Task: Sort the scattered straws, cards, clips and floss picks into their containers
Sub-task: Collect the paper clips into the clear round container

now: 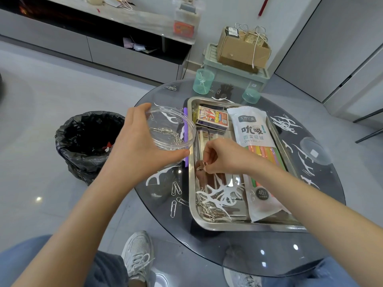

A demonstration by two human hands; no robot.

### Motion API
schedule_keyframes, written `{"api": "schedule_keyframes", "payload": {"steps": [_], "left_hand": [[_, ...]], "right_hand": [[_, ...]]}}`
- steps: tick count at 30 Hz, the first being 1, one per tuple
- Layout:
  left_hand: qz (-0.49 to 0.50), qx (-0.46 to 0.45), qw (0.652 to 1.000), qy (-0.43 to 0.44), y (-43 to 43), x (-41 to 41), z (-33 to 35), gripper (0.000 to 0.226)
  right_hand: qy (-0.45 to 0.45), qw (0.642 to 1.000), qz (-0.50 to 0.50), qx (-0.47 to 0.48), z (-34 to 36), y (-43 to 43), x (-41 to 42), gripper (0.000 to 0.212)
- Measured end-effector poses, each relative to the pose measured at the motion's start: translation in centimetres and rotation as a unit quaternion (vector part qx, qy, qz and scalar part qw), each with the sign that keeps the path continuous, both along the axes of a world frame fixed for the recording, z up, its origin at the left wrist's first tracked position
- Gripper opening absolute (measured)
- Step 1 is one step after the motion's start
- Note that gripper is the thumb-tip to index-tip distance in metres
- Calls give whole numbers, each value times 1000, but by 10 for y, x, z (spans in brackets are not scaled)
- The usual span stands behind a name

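— Right grip (226, 156)?
— Fingertips pinched tight on one clip (204, 165), low over the tray (191, 183).
— Left grip (134, 141)?
— Curled round a clear dish (172, 129) holding clips, up-left of that pinch. A clip heap (207, 208) lies below it, nearer the person.

Polished, mirror-bright metal tray (191, 162) at centre; clear glossy plastic dish (186, 129); smoked glass table (238, 251); crinkled black plastic bin liner (83, 141) at left.
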State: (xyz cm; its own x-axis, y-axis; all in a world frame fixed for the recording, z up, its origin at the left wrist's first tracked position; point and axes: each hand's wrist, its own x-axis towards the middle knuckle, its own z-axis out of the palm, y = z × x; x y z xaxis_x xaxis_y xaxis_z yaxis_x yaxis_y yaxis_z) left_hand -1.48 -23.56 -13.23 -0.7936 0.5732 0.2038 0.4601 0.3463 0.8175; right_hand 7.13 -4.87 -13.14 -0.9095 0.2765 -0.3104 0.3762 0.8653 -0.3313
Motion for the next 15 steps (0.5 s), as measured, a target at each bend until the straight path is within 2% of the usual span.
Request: {"api": "schedule_keyframes", "payload": {"steps": [3, 6, 9, 11, 15], "left_hand": [[-3, -3, 1000, 3, 0, 1, -1, 117], [-11, -11, 1000, 2, -1, 1, -2, 117], [-20, -17, 1000, 0, 1, 3, -3, 116], [-23, -18, 1000, -1, 2, 4, -2, 115], [-23, -2, 1000, -4, -1, 5, 1, 115]], "right_hand": [[49, 997, -56, -32, 3, 2, 5, 10], [180, 966, -140, -120, 29, 5, 3, 14], [262, 932, -104, -226, 57, -9, -4, 11], [264, 936, -61, -224, 62, -22, -7, 10], [283, 945, -57, -154, 59, -25, 7, 11]]}}
